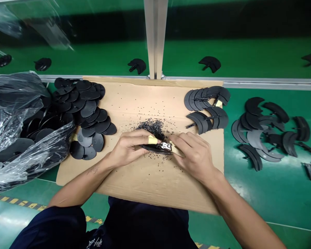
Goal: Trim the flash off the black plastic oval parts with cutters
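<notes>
My left hand [131,147] is closed on the edge of a dark plastic disc [155,149], held over the middle of the cardboard. A strip of yellow tape wraps one of its fingers. In my right hand [193,152] is a pair of nippers [167,146]; their shiny metal head lies against the disc's upper edge, and the fingers cover most of the handles. Whether the jaws are apart I cannot tell. Just beyond both hands lies a heap of tiny black plastic clippings [152,126], with more scattered around it on the cardboard sheet [145,180].
Black discs [89,107] are piled on the left beside a clear plastic bag [18,103] of more discs. Curved black pieces [207,119] sit in rows at the right, with a loose pile [261,131] farther right. A metal post [156,38] rises beyond the cardboard.
</notes>
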Action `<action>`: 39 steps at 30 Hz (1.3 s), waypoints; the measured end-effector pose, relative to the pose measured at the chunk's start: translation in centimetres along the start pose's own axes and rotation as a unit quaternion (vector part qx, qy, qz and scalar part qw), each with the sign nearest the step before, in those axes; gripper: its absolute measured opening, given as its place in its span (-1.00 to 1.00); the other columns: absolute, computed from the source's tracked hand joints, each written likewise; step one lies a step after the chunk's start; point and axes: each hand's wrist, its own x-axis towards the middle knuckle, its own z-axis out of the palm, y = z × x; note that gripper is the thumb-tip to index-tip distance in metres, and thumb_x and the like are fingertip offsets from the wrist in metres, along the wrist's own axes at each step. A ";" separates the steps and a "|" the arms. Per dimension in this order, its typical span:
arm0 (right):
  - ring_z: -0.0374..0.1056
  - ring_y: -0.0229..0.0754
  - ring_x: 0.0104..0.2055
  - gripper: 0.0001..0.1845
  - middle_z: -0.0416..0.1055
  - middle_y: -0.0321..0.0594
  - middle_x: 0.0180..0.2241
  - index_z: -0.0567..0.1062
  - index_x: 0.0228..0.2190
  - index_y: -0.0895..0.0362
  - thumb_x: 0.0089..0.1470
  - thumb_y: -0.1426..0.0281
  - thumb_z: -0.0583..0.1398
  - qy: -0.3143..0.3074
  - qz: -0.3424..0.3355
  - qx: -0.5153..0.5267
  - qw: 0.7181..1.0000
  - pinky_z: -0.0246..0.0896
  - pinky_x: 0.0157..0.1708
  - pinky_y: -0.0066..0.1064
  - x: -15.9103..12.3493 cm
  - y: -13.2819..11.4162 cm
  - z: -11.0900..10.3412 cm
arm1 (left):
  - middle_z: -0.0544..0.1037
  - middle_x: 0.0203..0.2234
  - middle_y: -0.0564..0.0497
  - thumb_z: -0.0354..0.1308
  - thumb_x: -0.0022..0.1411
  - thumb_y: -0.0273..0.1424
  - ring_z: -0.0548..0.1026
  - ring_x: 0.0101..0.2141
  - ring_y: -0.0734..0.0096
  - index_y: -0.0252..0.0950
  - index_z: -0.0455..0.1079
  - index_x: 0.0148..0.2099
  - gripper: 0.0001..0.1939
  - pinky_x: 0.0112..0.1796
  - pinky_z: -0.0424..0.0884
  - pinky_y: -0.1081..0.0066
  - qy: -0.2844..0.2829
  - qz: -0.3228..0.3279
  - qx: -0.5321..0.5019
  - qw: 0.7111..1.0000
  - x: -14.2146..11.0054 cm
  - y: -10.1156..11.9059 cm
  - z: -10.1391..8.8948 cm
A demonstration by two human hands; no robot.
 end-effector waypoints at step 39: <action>0.33 -0.04 -0.25 -0.68 0.50 -0.11 -0.27 0.48 -0.05 0.15 0.16 0.53 0.11 0.039 0.002 -0.066 0.997 0.16 -0.31 -0.26 -0.2 1.4 0.4 | 0.52 -0.11 -0.22 0.16 0.14 -0.52 0.41 0.02 -0.05 -0.37 0.45 -0.01 -0.67 0.09 0.32 0.08 -0.015 -0.284 0.526 0.802 15.3 -11.2 -21.2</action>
